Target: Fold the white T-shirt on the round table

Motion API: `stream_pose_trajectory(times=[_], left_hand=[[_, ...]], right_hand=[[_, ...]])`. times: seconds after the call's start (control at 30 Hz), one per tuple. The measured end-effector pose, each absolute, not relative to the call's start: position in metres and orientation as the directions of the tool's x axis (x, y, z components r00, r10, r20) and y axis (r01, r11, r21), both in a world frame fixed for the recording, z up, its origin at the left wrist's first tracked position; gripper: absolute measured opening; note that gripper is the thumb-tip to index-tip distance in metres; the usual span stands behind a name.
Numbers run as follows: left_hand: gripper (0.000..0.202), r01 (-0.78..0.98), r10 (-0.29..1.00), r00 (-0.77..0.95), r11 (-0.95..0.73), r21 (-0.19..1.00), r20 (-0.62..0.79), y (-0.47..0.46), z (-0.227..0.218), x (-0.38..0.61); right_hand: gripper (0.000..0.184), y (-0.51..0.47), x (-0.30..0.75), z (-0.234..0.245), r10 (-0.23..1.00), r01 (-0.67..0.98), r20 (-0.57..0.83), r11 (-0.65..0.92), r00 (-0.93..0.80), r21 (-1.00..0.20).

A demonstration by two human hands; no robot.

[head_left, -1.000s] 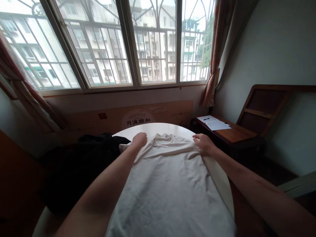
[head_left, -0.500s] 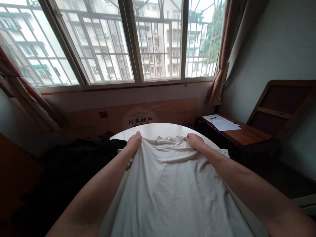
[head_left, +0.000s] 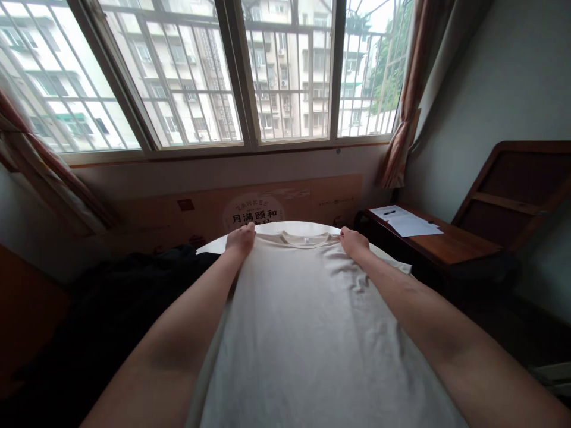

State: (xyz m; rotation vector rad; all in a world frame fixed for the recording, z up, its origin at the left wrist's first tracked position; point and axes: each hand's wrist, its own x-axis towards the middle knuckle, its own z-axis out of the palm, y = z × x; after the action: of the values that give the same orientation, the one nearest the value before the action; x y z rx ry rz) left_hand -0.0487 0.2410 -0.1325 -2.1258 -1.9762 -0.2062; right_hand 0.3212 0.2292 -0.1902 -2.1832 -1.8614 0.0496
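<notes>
A white T-shirt (head_left: 307,315) is stretched out in front of me, its neckline at the far end and its body running down to the bottom of the view. My left hand (head_left: 241,239) is closed on the shirt's left shoulder. Opposite it, my right hand (head_left: 354,242) pinches the right shoulder beside the collar. Part of a sleeve sticks out beyond my right forearm. Beneath the shirt is a round white table (head_left: 294,227), mostly covered, with its far rim showing. The lower hem lies out of view.
Dark cloth (head_left: 134,297) is heaped at the left of the table. On the right stands a brown wooden table (head_left: 464,242) with papers (head_left: 413,223) and a pen on it. A printed cardboard panel (head_left: 205,208) leans under the barred window.
Both hands have moved slightly farther away and apart, pulling the shirt's shoulders outward. The neckline is straighter and the front is flatter, with fewer folds.
</notes>
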Motion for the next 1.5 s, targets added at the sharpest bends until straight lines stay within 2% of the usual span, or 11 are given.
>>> stream_pose_trajectory(times=[0.2,0.37,0.47,0.57,0.67,0.77,0.93,1.03,1.13,1.33,1.5], left_hand=[[0.04,0.99,0.989,0.116,-0.108,-0.089,0.094,0.24,-0.152,-0.047],[0.044,0.99,0.993,0.081,-0.071,-0.125,0.083,0.231,-0.108,-0.068],[0.03,0.987,0.998,0.057,-0.052,-0.153,0.03,0.217,-0.078,-0.085],[0.031,0.98,0.991,0.114,-0.125,-0.156,-0.077,0.193,-0.067,-0.098],[0.043,0.963,0.965,0.205,-0.228,-0.141,-0.164,0.165,-0.073,-0.105],[0.043,0.944,0.956,0.272,-0.288,-0.161,-0.114,0.142,-0.086,-0.107],[0.021,0.976,0.976,0.199,-0.189,-0.111,0.09,0.129,-0.098,-0.108],[0.024,0.992,0.974,0.129,-0.123,-0.043,0.186,0.136,-0.089,-0.111],[0.029,0.997,0.96,0.012,-0.034,0.072,0.28,0.147,-0.075,-0.117],[0.035,0.94,0.955,-0.199,0.122,0.319,0.221,0.17,-0.071,-0.122],[0.034,0.933,0.963,-0.201,0.133,0.335,0.177,0.174,-0.077,-0.122]], right_hand=[[0.031,0.229,0.316,-0.199,0.974,0.98,0.173,-0.121,0.148,-0.158],[0.04,0.21,0.306,-0.183,0.939,0.987,0.333,-0.029,0.082,-0.161],[0.039,0.193,0.277,-0.172,0.914,0.929,0.402,0.184,-0.043,-0.32],[0.038,0.169,0.23,-0.168,0.917,0.715,0.353,0.372,-0.185,-0.592],[0.041,0.141,0.176,-0.171,0.933,0.438,0.225,0.333,-0.281,-0.835],[0.044,0.117,0.134,-0.181,0.944,0.358,0.178,0.274,-0.277,-0.893],[0.044,0.094,0.116,-0.199,0.917,0.507,0.299,0.395,-0.264,-0.766],[0.046,0.087,0.122,-0.203,0.853,0.655,0.367,0.52,-0.37,-0.549],[0.051,0.081,0.123,-0.202,0.856,0.74,0.309,0.514,-0.414,-0.434],[0.057,0.074,0.119,-0.193,0.831,0.756,0.19,0.555,-0.523,-0.347],[0.055,0.073,0.12,-0.192,0.82,0.758,0.12,0.566,-0.56,-0.325]])
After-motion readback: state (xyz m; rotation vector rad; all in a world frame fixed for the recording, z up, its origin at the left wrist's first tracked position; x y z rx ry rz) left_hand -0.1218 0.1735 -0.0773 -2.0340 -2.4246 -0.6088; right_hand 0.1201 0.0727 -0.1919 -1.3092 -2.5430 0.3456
